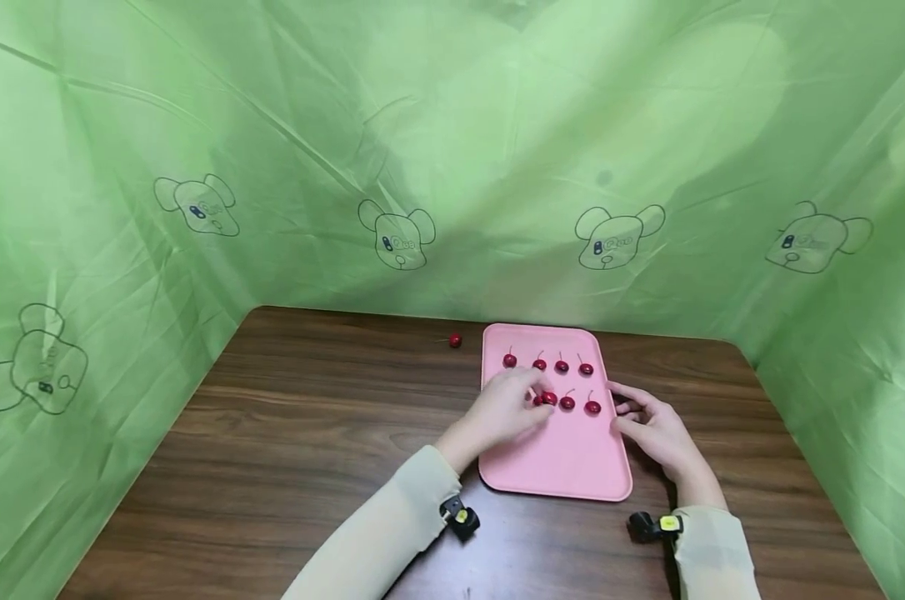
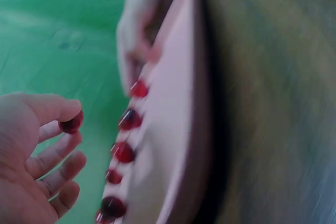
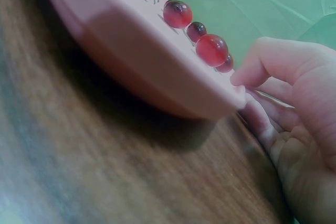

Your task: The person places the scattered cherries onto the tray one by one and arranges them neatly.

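**Ana:** Head view, and the left hand (image 1: 502, 412) is over the pink tray (image 1: 565, 467), sitting on the brown table (image 1: 310, 433). Its fingers are curled in, thumb and forefinger pinching one cherry (image 2: 71, 122), as the left wrist view shows plainly. That cherry hangs just above the left end of the near row (image 1: 568, 402).

**Ben:** And the right hand (image 1: 651, 427)?

**Ana:** Beside the tray's right edge, fingers loosely bent, thumb tip touching the rim (image 3: 231, 95). It grips nothing that I can see.

**Ben:** What could spoil this?

**Ana:** My guess: a round cherry let go too high would roll, bump its neighbour, and break up the row. The left fingers are also crowded close to the fruit already lying there, so a brush could scatter them. And if that right thumb nudges the rim, the tray could jolt and set everything rolling. One stray cherry (image 1: 456, 340) already lies on the table left of the tray, near its far corner.

**Ben:** Orientation?

**Ana:** The tray's long axis runs away from the person, leaning slightly left at the far end. Both rows cross it, left to right. Stems on the far row (image 1: 547, 363) point up and away. The pinched cherry's stem is hidden, so I cannot tell its heading.
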Motion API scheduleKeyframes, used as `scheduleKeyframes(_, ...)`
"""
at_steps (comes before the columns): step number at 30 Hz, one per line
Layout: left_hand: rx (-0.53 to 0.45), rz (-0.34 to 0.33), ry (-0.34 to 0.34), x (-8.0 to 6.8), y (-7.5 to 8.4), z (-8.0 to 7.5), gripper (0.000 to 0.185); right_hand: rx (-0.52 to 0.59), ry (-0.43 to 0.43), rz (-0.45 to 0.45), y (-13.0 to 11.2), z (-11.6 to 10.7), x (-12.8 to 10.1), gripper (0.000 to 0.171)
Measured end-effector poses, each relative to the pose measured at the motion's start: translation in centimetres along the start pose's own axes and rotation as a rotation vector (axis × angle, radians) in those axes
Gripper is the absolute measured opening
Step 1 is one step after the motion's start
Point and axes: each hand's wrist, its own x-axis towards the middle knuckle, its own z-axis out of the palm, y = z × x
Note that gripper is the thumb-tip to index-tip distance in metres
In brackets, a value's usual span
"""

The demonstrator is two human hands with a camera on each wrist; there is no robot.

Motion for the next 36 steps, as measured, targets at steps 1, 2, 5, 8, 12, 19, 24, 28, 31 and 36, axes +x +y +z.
scheduleKeyframes(1,0.022,0.008,-0.008,0.1,0.5,0.6,0.021,0.001,-0.002,0.000,0.0,0.0,-0.1,0.065)
scheduleKeyframes(2,0.045,0.013,-0.012,0.2,0.9,1.1,0.021,0.002,-0.004,0.000,0.1,-0.1,-0.1,0.065)
scheduleKeyframes(5,0.082,0.007,-0.016,0.4,1.9,2.6,0.019,-0.009,-0.012,-0.004,0.1,-0.1,-0.2,0.065)
scheduleKeyframes(8,0.094,-0.012,-0.020,0.6,2.7,3.5,0.020,-0.020,-0.011,-0.011,0.1,-0.2,-0.2,0.064)
scheduleKeyframes(12,0.108,-0.028,-0.031,0.8,3.5,4.2,0.020,-0.012,-0.004,-0.023,0.2,-0.2,-0.2,0.063)
scheduleKeyframes(19,0.146,-0.018,-0.055,1.3,4.8,5.5,0.019,-0.004,0.001,-0.048,0.1,-0.1,-0.2,0.061)
scheduleKeyframes(24,0.215,0.026,-0.065,1.5,5.6,6.6,0.016,0.001,-0.001,-0.064,0.1,-0.2,-0.1,0.060)
scheduleKeyframes(28,0.303,0.049,-0.073,1.4,6.0,7.5,0.016,0.009,-0.004,-0.065,0.3,-0.1,0.0,0.060)
scheduleKeyframes(31,0.348,0.045,-0.078,1.3,6.1,8.0,0.015,0.017,-0.002,-0.069,0.4,0.0,0.0,0.060)
scheduleKeyframes(36,0.373,0.049,-0.072,1.2,6.1,8.4,0.013,0.044,-0.002,-0.099,0.4,0.0,0.0,0.061)
